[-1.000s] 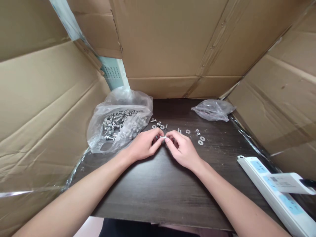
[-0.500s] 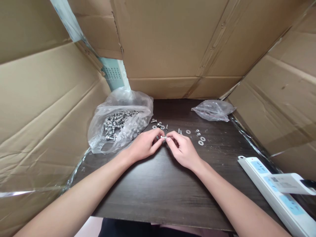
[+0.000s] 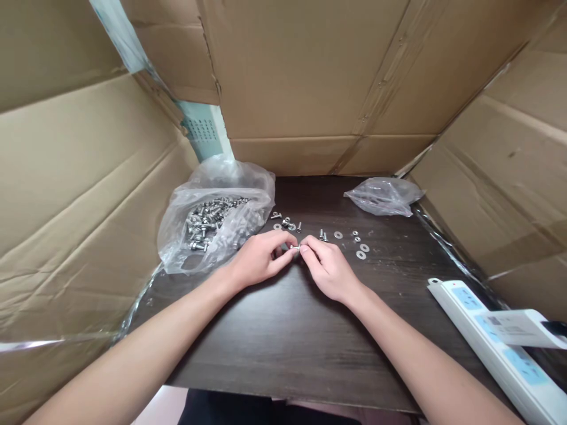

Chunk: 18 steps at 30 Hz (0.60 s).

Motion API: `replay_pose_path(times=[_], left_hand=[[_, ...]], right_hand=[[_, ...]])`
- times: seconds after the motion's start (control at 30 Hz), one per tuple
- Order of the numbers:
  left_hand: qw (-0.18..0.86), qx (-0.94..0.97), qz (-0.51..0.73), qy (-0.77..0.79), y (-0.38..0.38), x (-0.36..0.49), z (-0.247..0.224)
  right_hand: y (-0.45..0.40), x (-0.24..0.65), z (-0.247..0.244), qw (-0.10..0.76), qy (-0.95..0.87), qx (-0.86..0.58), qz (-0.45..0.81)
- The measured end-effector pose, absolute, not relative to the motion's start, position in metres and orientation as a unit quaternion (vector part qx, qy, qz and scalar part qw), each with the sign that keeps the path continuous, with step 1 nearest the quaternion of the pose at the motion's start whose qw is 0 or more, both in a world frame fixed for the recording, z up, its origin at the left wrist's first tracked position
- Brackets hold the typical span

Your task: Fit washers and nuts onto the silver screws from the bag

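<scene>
A small metal bolt point(image 3: 294, 247) is held up between my two hands just over the dark table. My left hand point(image 3: 259, 260) pinches it at the left end with thumb and forefinger. At its right end, the fingertips of my right hand point(image 3: 330, 268) are closed on it; any small nut or washer under them is hidden. Beyond the hands lie loose bolts point(image 3: 323, 236), flat washers point(image 3: 361, 255) and small nuts point(image 3: 355, 236). More bolts and nuts lie in a cluster point(image 3: 286, 223) behind the left fingers.
An open clear plastic bag point(image 3: 177, 236) full of bolts point(image 3: 206, 221) stands at the left. A second plastic bag point(image 3: 383, 198) lies at the back right. On the right is a white power strip point(image 3: 491, 348) with a plug in it. Cardboard walls point(image 3: 310, 77) surround the table point(image 3: 283, 354).
Both hands stay together at the bolt. The fingers have shifted slightly, with the right fingertips a little further right; the loose hardware and bags lie as before.
</scene>
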<state>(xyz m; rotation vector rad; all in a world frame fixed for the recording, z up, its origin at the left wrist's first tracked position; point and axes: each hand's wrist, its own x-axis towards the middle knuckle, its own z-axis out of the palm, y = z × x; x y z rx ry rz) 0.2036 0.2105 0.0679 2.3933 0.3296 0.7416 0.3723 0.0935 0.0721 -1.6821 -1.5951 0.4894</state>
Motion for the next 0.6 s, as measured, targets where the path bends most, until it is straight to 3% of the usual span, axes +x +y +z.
replay_pose_path(times=[0.6], left_hand=[[0.305,0.895,0.300,0.130,0.2081,0.2042,0.0696]], right_hand=[[0.0938,0.3696,0.0710,0.389,-0.624,-0.648,0.198]])
